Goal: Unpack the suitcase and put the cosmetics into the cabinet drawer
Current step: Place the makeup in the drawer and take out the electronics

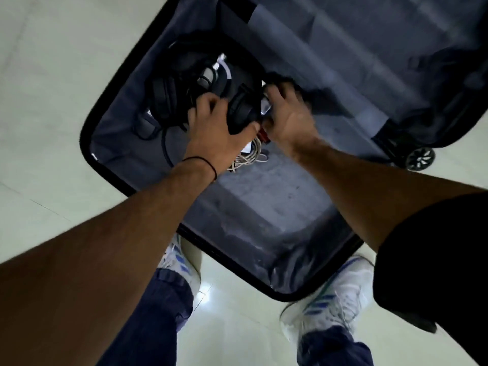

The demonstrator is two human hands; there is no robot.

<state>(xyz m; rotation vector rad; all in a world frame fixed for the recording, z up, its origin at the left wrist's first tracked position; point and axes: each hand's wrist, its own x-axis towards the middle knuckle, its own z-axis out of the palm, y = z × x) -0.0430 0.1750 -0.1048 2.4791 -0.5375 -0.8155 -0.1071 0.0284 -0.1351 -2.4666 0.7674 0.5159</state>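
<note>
An open suitcase lies flat on a pale tiled floor, its grey lining exposed and its raised lid half filling the upper right, one wheel showing at the corner. A person stands at its near edge in white trainers and reaches both bare arms down into the case. The left hand, a thin dark cord round its wrist, has its grip closed round one earcup of black headphones. Just beside it, the right hand bends at the wrist, its fingers curled down over something small and pale; motion blur hides whether that grip has hold of it. Below the hands lies a coiled white cable, and a small red item, too blurred to name, shows between them.
</note>
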